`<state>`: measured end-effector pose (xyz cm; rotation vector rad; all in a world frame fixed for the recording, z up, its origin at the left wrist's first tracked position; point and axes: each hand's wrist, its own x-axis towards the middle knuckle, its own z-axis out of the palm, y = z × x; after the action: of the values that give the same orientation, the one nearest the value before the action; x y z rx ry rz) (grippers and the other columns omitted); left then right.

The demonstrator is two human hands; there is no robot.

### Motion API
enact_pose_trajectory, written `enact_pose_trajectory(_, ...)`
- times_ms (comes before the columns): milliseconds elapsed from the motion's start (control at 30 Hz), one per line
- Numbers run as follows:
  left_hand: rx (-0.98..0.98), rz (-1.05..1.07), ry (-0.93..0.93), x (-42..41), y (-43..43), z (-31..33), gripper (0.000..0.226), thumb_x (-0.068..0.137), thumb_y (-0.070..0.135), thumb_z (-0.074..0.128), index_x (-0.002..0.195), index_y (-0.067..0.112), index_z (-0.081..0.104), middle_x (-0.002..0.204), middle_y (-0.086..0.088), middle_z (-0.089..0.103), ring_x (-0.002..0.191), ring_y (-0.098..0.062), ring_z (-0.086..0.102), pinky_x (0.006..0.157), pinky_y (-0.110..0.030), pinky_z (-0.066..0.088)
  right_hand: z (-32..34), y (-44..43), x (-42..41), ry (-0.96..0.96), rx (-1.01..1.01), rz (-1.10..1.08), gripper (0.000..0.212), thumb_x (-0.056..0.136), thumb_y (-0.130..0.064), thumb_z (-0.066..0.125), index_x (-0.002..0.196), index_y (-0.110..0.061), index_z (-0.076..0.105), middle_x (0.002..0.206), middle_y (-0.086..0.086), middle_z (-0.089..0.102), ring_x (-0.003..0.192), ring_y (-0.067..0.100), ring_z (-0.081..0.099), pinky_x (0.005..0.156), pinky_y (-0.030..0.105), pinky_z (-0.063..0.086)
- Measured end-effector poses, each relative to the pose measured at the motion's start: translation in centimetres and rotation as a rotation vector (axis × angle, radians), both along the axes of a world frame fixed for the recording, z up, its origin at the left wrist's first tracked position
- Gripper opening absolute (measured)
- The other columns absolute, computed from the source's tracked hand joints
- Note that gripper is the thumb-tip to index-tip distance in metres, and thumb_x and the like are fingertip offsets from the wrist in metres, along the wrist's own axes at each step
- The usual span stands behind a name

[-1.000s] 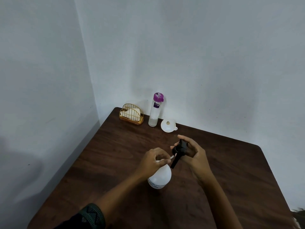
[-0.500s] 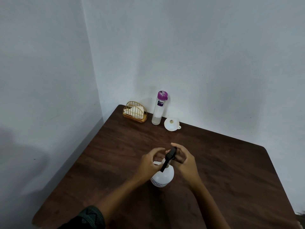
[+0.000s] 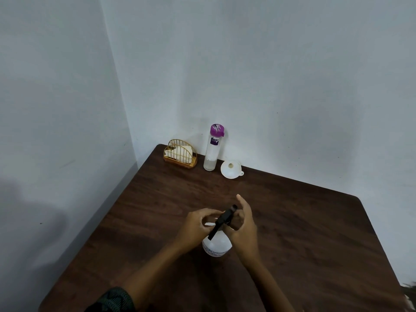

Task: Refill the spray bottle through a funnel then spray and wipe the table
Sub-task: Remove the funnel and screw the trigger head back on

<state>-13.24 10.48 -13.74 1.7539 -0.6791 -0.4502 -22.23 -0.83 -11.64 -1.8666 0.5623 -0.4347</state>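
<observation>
A white round spray bottle [image 3: 216, 246] stands on the dark wooden table [image 3: 304, 233] in front of me. Its black spray head [image 3: 221, 221] sits at the bottle's neck. My left hand [image 3: 198, 228] curls around the neck from the left. My right hand [image 3: 242, 224] grips the black spray head, with the index finger pointing up. A white funnel [image 3: 230, 169] lies at the back of the table. Beside it stands a tall clear water bottle [image 3: 212, 149] with a purple cap.
A gold wire holder [image 3: 180, 154] with white napkins stands in the table's back left corner, against the white walls. The table's left edge runs close to the wall. A dark object shows at the far right frame edge [image 3: 410, 287].
The black spray head, lifted and tilted to the right of the neck a second ago, now sits lower and over the neck. My hands have closed in together on the bottle top.
</observation>
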Motion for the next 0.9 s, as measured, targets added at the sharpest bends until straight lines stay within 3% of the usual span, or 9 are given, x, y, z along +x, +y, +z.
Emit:
enact_pose_trajectory(33,-0.012,-0.001,0.096,0.2,0.2,0.3,0.037,0.079,-0.005,0.064,0.111,0.012,0.066,0.102,0.007,0.068,0.098,-0.003,0.065,0.079,-0.012,0.051,-0.2,0.1,0.0,0.004,-0.051,0.008,0.075,0.076,0.000,0.069,0.136,-0.031,0.035,0.123,0.001,0.057,0.112,0.012,0.057,0.089,0.006,0.044)
enact_pose_trajectory(100,-0.031,-0.038,0.249,0.3,1.0,0.4,0.051,0.081,-0.013,0.054,0.124,0.015,0.057,0.111,0.002,0.067,0.104,-0.010,0.064,0.085,-0.021,0.053,-0.7,0.4,0.0,0.005,-0.125,0.016,0.075,0.077,-0.002,0.069,0.134,-0.037,0.034,0.125,-0.003,0.056,0.113,0.010,0.056,0.091,0.012,0.046)
enact_pose_trajectory(167,-0.017,-0.146,0.262,0.0,1.7,0.2,0.068,0.078,-0.010,0.055,0.134,0.026,0.044,0.124,0.006,0.058,0.113,-0.009,0.058,0.094,-0.027,0.051,-0.9,0.5,0.0,0.008,-0.159,0.009,0.075,0.076,-0.002,0.069,0.134,-0.035,0.035,0.128,-0.004,0.054,0.114,0.009,0.054,0.089,0.007,0.045)
enact_pose_trajectory(233,0.057,-0.254,0.190,-0.6,1.9,0.1,0.078,0.073,0.002,0.063,0.138,0.035,0.034,0.134,0.015,0.044,0.123,-0.004,0.047,0.100,-0.025,0.045,-0.8,0.5,0.2,0.025,-0.185,0.009,0.076,0.074,-0.001,0.070,0.136,-0.029,0.036,0.124,-0.008,0.051,0.111,0.006,0.051,0.081,-0.003,0.038)
enact_pose_trajectory(300,0.074,-0.215,0.086,-1.1,1.2,-0.1,0.072,0.072,0.013,0.070,0.131,0.039,0.039,0.131,0.016,0.044,0.121,0.000,0.045,0.099,-0.020,0.043,-0.6,0.4,0.2,0.044,-0.197,0.007,0.078,0.073,-0.004,0.071,0.138,-0.029,0.035,0.120,-0.012,0.049,0.109,0.006,0.050,0.079,0.001,0.039)
enact_pose_trajectory(433,0.060,0.003,-0.090,-1.1,-0.2,-0.5,0.042,0.072,0.018,0.072,0.110,0.030,0.060,0.104,0.013,0.062,0.096,-0.004,0.060,0.082,-0.032,0.053,-0.7,0.4,0.6,0.087,-0.194,-0.001,0.078,0.073,-0.008,0.071,0.137,-0.033,0.033,0.115,-0.014,0.048,0.106,0.004,0.047,0.086,0.018,0.038)
enact_pose_trajectory(600,0.098,0.059,-0.185,-0.9,-0.6,-0.7,0.029,0.074,0.020,0.073,0.102,0.027,0.066,0.089,0.013,0.065,0.080,-0.003,0.061,0.066,-0.022,0.050,-0.7,0.4,0.9,0.075,-0.172,-0.014,0.077,0.071,-0.006,0.071,0.137,-0.025,0.037,0.133,-0.005,0.048,0.120,0.007,0.045,0.096,0.018,0.037)
enact_pose_trajectory(700,0.094,0.040,-0.166,-0.5,-0.5,-0.6,0.028,0.073,0.022,0.073,0.100,0.024,0.068,0.087,0.010,0.067,0.079,-0.005,0.063,0.066,-0.025,0.051,-0.6,0.2,1.2,0.055,-0.155,-0.001,0.077,0.069,-0.003,0.072,0.136,-0.022,0.039,0.137,-0.004,0.047,0.125,0.008,0.043,0.097,0.016,0.035)
enact_pose_trajectory(900,0.104,-0.004,-0.195,0.0,-0.5,-0.6,0.031,0.070,0.028,0.069,0.100,0.023,0.068,0.088,0.007,0.068,0.080,-0.008,0.064,0.069,-0.035,0.054,-0.7,-0.5,0.5,0.026,-0.001,0.048,0.079,0.069,0.000,0.074,0.135,-0.026,0.039,0.134,0.000,0.050,0.122,0.014,0.050,0.102,0.035,0.045)
